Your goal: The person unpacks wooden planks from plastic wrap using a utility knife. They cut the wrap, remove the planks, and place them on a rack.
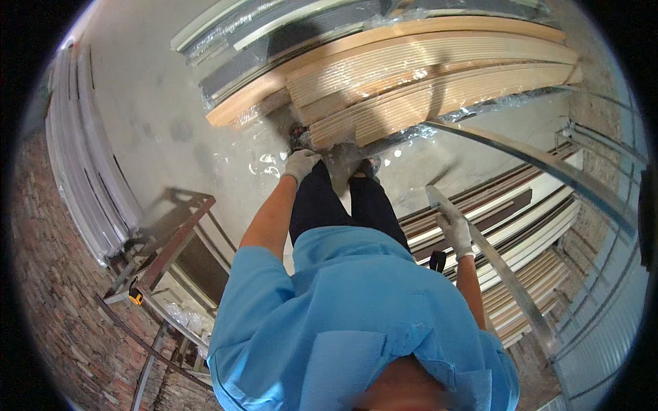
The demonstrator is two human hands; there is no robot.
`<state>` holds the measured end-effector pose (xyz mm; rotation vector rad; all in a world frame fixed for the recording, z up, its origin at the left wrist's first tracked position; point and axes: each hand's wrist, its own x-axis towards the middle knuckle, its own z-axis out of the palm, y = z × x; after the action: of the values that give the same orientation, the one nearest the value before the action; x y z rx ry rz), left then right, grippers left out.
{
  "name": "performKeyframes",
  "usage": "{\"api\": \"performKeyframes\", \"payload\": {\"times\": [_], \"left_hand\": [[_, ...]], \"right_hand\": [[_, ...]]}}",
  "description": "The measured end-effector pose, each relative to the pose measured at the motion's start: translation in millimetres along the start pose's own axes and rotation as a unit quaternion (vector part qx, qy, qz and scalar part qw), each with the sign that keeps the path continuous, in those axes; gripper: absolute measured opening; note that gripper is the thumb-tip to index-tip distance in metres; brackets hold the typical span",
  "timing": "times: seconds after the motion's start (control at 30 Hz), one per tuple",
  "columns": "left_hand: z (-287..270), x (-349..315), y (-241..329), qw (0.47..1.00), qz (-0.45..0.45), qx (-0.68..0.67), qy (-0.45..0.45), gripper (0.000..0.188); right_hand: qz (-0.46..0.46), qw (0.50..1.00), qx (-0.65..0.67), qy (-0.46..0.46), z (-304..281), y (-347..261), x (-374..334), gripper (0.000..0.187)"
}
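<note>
I look straight down my blue shirt and dark trousers to my feet on a concrete floor [157, 116]. My right hand [455, 231], in a pale work glove, is closed around a long grey metal profile [504, 274] that slants from the middle down to the lower right. My left hand [300, 164], also gloved, hangs beside my left knee, fingers curled loosely, holding nothing that I can see. It is close to crumpled clear plastic wrap [264, 161] on the floor.
A stack of wooden boards [425, 75] wrapped in film lies ahead of my feet. More long profiles [528, 226] lie at the right. A rusty metal frame [171, 240] and a brick wall [55, 274] stand at the left. Pale panels [75, 151] lean on that wall.
</note>
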<state>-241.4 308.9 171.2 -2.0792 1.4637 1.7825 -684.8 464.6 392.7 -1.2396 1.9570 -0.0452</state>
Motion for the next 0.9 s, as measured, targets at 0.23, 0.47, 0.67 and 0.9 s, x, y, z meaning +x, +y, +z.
{"api": "performKeyframes", "payload": {"times": [0.23, 0.47, 0.67, 0.9], "left_hand": [[-16.7, 84.3, -29.0, 0.996, -0.067, 0.052, -0.012, 0.037], [-3.2, 170.2, -51.2, 0.993, -0.115, 0.028, -0.015, 0.039], [8.6, 196.3, -89.5, 0.983, -0.122, -0.138, -0.013, 0.038], [-0.9, 195.9, -86.3, 0.997, -0.053, -0.050, -0.034, 0.039]], "right_hand": [[-0.026, 0.991, 0.001, -0.131, 101.3, -106.4, 152.0, 0.039], [-0.096, 0.965, -0.241, -0.044, 262.0, -149.1, 342.1, 0.068], [-0.078, 0.907, -0.365, -0.196, 320.1, -164.1, 428.9, 0.057], [-0.245, 0.959, -0.095, -0.103, 311.6, -111.3, 338.6, 0.016]]}}
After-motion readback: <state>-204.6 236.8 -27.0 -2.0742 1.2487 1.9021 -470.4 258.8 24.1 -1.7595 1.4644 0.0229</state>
